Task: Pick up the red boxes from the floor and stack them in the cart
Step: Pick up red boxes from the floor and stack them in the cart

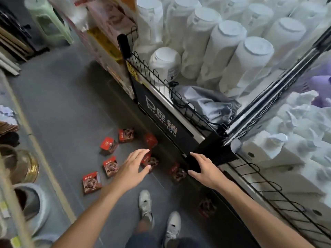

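Both forearms extend forward from the bottom of the view, above two pale sneakers (145, 204) planted on the grey floor (62, 108). Left hand (133, 166): palm down, fingers (141, 151) straight and slightly spread, holding nothing, poised over the floor. Right hand (204, 170): palm down, fingers straight and relaxed, holding nothing, positioned in front of the black corner of the cart (213, 145).

Red boxes (109, 144) lie scattered on the floor, none stacked:
- Two near the top of the group, side by side.
- One tilted box against the black base panel of the cart.
- Two to the left of the left hand, one below the other.
- One partly hidden under the left hand.
- One between the two hands, in shadow.
- One in shadow beside the right sneaker, close to the cart base.

Cart: black wire rail on top, a panel printed "PROMOTION" (162, 120) on its side. Its near compartment holds white bottles (231, 56) and a grey cloth (207, 104). A second compartment, to the right, holds white packages (279, 149).

Left edge: a shelf (10, 176) carrying round containers. A pale green stool (48, 20) stands at the far end of the aisle.
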A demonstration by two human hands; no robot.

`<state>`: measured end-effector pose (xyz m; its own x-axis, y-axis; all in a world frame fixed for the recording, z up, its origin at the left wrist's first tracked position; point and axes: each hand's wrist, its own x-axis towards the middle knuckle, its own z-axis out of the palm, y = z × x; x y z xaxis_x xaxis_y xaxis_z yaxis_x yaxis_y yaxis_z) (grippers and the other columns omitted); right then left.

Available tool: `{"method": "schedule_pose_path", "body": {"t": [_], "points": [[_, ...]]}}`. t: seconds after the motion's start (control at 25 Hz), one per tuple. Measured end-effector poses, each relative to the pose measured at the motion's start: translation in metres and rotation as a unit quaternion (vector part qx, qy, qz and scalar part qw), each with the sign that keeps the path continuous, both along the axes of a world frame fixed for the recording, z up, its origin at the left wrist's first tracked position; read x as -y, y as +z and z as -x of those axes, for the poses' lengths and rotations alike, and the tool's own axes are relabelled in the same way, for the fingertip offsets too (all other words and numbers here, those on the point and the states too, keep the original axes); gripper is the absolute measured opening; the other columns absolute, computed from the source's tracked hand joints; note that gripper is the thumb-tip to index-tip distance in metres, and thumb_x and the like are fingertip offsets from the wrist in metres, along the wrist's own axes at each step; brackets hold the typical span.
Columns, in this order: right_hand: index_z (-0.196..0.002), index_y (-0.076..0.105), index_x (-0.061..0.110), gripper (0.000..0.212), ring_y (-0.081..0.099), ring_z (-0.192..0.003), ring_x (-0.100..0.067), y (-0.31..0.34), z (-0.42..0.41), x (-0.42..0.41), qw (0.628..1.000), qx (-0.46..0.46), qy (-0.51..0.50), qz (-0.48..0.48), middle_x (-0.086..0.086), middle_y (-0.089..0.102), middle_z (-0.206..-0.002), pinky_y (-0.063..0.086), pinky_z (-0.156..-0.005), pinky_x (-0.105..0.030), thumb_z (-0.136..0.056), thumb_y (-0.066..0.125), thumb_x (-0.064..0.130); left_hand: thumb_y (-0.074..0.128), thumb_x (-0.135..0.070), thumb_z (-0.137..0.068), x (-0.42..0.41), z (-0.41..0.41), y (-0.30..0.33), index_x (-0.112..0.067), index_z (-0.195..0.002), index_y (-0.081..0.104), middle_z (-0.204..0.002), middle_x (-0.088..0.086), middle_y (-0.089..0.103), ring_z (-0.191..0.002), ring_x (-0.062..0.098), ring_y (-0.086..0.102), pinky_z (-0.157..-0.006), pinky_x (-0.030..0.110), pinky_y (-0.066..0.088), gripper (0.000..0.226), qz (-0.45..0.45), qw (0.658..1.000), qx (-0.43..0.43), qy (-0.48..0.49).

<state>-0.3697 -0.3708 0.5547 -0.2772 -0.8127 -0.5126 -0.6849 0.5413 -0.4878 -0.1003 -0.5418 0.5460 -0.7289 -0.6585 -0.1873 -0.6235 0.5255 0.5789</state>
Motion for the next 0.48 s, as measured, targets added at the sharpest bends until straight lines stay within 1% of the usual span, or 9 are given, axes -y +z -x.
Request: {"method": "schedule_pose_path", "body": {"t": [0.12, 0.16, 0.24, 0.32, 0.4, 0.44, 0.48], "points": [[-0.159, 0.025, 0.028, 0.078, 0.031, -0.147, -0.021, -0.072, 0.007, 0.020, 0.999, -0.001, -0.023, -0.034, 0.001, 0.032, -0.161, 0.036, -0.117, -0.037, -0.094, 0.065, 0.047, 0.046, -0.053, -0.091, 0.034, 0.007, -0.075, -0.022, -0.147, 0.042, -0.147, -0.006, 0.042, -0.138, 0.012, 0.035, -0.115, 0.027, 0.026, 0.064, -0.024, 1.000, 0.012, -0.002], [-0.159, 0.026, 0.028, 0.079, 0.031, -0.147, -0.022, -0.099, 0.008, 0.027, 0.999, -0.002, -0.029, -0.039, 0.000, 0.032, -0.162, 0.035, -0.117, -0.038, -0.094, 0.066, 0.047, 0.049, -0.051, -0.093, 0.046, 0.008, -0.104, -0.022, -0.147, 0.042, -0.147, -0.005, 0.042, -0.138, 0.013, 0.036, -0.114, 0.024, 0.024, 0.062, -0.033, 0.999, 0.021, -0.002], [-0.159, 0.026, 0.027, 0.081, 0.030, -0.148, -0.023, -0.158, 0.008, 0.038, 0.998, 0.001, -0.037, -0.054, -0.001, 0.031, -0.162, 0.033, -0.119, -0.037, -0.093, 0.067, 0.047, 0.057, -0.040, -0.096, 0.064, 0.007, -0.164, -0.021, -0.148, 0.040, -0.148, -0.004, 0.042, -0.138, 0.015, 0.037, -0.112, 0.021, 0.021, 0.058, -0.045, 0.999, 0.027, -0.003], [-0.160, 0.026, 0.025, 0.084, 0.031, -0.149, -0.024, -0.217, 0.009, 0.047, 0.996, -0.002, -0.050, -0.068, -0.002, 0.031, -0.163, 0.031, -0.120, -0.038, -0.091, 0.069, 0.049, 0.059, -0.037, -0.096, 0.076, 0.005, -0.223, -0.021, -0.149, 0.039, -0.149, -0.003, 0.041, -0.138, 0.017, 0.038, -0.115, 0.027, 0.026, 0.059, -0.061, 0.997, 0.035, -0.010], [-0.160, 0.023, 0.024, 0.088, 0.031, -0.149, -0.024, -0.279, 0.008, 0.051, 0.994, 0.011, -0.072, -0.086, -0.003, 0.030, -0.164, 0.029, -0.121, -0.038, -0.090, 0.068, 0.052, 0.054, -0.045, -0.094, 0.081, 0.004, -0.275, -0.022, -0.150, 0.038, -0.149, -0.004, 0.041, -0.137, 0.019, 0.041, -0.116, 0.035, 0.031, 0.062, -0.081, 0.995, 0.048, -0.019], [-0.160, 0.022, 0.024, 0.090, 0.032, -0.149, -0.023, -0.313, 0.006, 0.054, 0.992, 0.016, -0.085, -0.090, -0.003, 0.029, -0.164, 0.029, -0.120, -0.037, -0.089, 0.069, 0.054, 0.049, -0.051, -0.092, 0.085, 0.004, -0.304, -0.022, -0.150, 0.039, -0.150, -0.003, 0.042, -0.137, 0.019, 0.041, -0.116, 0.035, 0.031, 0.065, -0.087, 0.995, 0.050, -0.026], [-0.160, 0.021, 0.025, 0.093, 0.034, -0.148, -0.023, -0.349, 0.006, 0.059, 0.991, 0.018, -0.095, -0.097, -0.002, 0.030, -0.164, 0.031, -0.119, -0.038, -0.087, 0.069, 0.058, 0.043, -0.055, -0.090, 0.089, 0.004, -0.333, -0.021, -0.150, 0.039, -0.150, -0.003, 0.042, -0.137, 0.017, 0.040, -0.117, 0.031, 0.028, 0.069, -0.092, 0.994, 0.046, -0.029]]}}
